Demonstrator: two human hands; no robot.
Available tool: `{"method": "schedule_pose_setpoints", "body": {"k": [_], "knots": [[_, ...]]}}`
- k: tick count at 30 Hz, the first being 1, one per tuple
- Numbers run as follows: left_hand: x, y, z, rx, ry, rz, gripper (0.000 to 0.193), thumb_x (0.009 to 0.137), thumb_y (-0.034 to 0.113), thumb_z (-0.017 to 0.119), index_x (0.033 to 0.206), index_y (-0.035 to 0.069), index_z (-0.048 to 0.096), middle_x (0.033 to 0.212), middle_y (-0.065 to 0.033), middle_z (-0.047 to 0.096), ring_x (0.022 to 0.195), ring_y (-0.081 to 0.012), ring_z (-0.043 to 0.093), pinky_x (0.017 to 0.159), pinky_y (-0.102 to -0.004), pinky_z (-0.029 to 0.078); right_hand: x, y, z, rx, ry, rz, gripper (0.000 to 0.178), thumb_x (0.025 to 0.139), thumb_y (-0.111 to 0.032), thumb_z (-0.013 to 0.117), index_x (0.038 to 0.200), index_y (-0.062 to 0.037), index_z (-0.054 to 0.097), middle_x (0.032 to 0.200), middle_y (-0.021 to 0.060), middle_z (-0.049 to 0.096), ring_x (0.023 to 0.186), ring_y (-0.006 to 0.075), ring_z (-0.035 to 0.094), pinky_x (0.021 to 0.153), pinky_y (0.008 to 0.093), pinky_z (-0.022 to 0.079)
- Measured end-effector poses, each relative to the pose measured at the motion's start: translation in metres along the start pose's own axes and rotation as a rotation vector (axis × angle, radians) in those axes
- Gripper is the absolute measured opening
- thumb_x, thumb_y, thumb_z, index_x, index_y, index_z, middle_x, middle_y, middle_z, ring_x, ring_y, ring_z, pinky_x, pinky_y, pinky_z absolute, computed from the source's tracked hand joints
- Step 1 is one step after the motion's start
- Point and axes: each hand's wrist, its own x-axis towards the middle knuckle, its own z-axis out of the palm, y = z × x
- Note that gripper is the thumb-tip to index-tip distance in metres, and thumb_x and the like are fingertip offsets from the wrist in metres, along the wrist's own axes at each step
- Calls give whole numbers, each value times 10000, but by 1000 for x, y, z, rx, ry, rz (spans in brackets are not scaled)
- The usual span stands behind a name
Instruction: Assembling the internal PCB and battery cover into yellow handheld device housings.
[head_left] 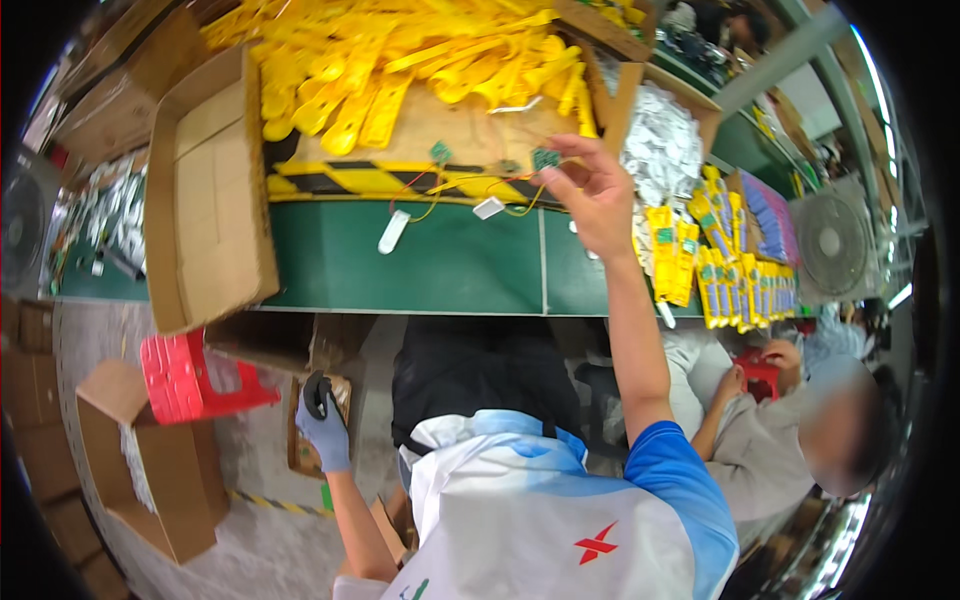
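Head view has the person's right hand (600, 200) raised over the bench (470, 270), thumb and fingers pinched together on a small green circuit board (545, 159). Thin red and yellow wires (522, 214) trail leftward from the fingertips, with a small white block (488, 208) near them, just left of and below the hand. Further left lie a second green board (441, 152) and a rounded white piece (393, 231). Beyond the hand, up and to the left, yellow plastic handles (380, 70) heap up behind a black-and-yellow striped edge (330, 182). Right of the hand sit a box of white parts (661, 140) and rows of yellow pieces (672, 255).

The left hand (324, 430), gloved pale blue with black at the fingers, hangs low beside a red stool (180, 385); its fingers look partly curled, but I can't tell whether they hold anything.

As for markings, well below the right hand the person's pale shirt (500, 490) bears a red crossed-stroke emblem (597, 543), with a green mark (414, 590) cut off at the lower edge.
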Motion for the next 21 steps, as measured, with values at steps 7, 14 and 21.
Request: {"method": "schedule_pose_setpoints", "body": {"k": [7, 14, 21], "knots": [[62, 253, 27, -765, -59, 429, 549, 831, 54, 684, 1339, -22, 489, 1272, -162, 590, 1166, -248, 578, 1019, -355, 429, -12, -50, -20, 87, -201, -38, 370, 841, 13, 708, 1194, 5, 598, 1146, 84, 624, 878, 129, 668, 764, 239, 528], [60, 290, 108, -791, -853, 263, 614, 844, 116, 738, 1372, -14, 452, 1210, -124, 604, 1106, -198, 587, 974, -339, 460, -32, -49, -20, 491, -169, -32, 376, 874, 19, 660, 1236, 21, 559, 1198, 86, 578, 941, 150, 650, 899, 352, 556], [71, 282, 92, -912, -1028, -100, 387, 893, 84, 664, 1255, -6, 562, 822, -68, 650, 711, -128, 637, 607, -241, 524, -33, -32, -55, 486, -306, 132, 445, 844, -16, 690, 1261, 66, 556, 1166, 86, 607, 1001, 155, 638, 882, 373, 576]]}}
